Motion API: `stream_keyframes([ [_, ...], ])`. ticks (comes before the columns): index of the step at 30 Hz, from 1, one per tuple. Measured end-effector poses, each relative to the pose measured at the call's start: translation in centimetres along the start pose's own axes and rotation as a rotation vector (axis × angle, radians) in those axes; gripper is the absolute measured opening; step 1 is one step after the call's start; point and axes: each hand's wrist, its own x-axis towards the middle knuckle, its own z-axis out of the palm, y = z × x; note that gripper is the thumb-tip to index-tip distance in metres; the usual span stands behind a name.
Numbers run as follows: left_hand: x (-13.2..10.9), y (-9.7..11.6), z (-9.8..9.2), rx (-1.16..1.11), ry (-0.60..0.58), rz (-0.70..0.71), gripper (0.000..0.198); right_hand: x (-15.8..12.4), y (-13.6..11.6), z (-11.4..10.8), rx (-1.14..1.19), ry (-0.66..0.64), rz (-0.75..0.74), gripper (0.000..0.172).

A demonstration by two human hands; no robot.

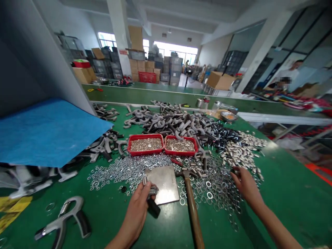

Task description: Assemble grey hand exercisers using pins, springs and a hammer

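Note:
My left hand (pixel 136 211) grips a hand-grip exerciser part (pixel 150 197) with a steel coil spring and black handle, just beside a flat steel plate (pixel 162 184). My right hand (pixel 246 186) pinches a small dark part (pixel 234 171) above a spread of steel washers (pixel 207 188). Between my hands lies a wooden-handled hammer (pixel 193 214), its head by the plate. Two red trays (pixel 145 144) of small metal parts stand beyond the plate. Farther on lie grey grip handles (pixel 168 121), black sleeves (pixel 223 133) and silver cylinders (pixel 243 148). A finished hand gripper (pixel 62 221) rests at lower left.
The green workbench (pixel 285 193) ends in an edge at right. A blue sheet (pixel 49 135) overhangs the left side. A second green bench (pixel 145 93) runs behind, and a person (pixel 287 74) stands at far right. Cardboard boxes (pixel 220 80) and stacked crates (pixel 173 71) fill the background.

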Motion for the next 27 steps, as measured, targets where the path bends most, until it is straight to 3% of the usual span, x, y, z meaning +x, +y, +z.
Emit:
stream_keyframes([
  [2, 0.1, 0.0, 1.0, -0.014, -0.003, -0.016, 0.046, 2.7, 1.5, 0.1, -0.049, 0.01, -0.04, 0.029],
  [6, 0.2, 0.5, 1.6, -0.05, -0.016, -0.03, 0.04, 7.1, 1.2, 3.1, -0.095, -0.079, -0.105, 0.016],
  [10, 0.6, 0.8, 1.0, -0.028, -0.031, -0.046, 0.043, 11.0, 0.7, 5.8, -0.156, -0.062, -0.03, 0.026],
  [13, 1.0, 1.0, 0.9, 0.026, 0.011, -0.042, 0.044, 13.4, 0.8, 5.6, -0.155, -0.09, -0.013, 0.03],
  [17, 1.2, 1.1, 1.8, 0.028, 0.029, 0.003, 0.041, 14.8, -0.1, 3.2, -0.039, -0.137, -0.057, 0.02],
  [19, 1.3, 1.1, 2.3, 0.001, -0.019, 0.016, 0.038, 14.3, -1.8, 2.2, 0.059, -0.132, -0.078, 0.025],
  [21, 1.6, 1.0, 2.8, -0.028, -0.088, 0.029, 0.033, 12.0, -4.7, 1.4, 0.178, -0.131, -0.091, 0.033],
  [23, 1.6, 1.0, 3.1, -0.046, -0.157, 0.05, 0.028, 7.8, -8.8, 0.6, 0.37, -0.184, -0.113, 0.033],
  [25, 1.4, 1.1, 3.3, -0.052, -0.21, 0.077, 0.026, 2.7, -13.6, 0.1, 0.846, -0.304, -0.052, 0.027],
  [27, 0.9, 1.3, 3.3, -0.055, -0.275, 0.094, 0.025, -1.6, -17.9, 0.0, 1.031, -0.364, -0.055, 0.022],
])
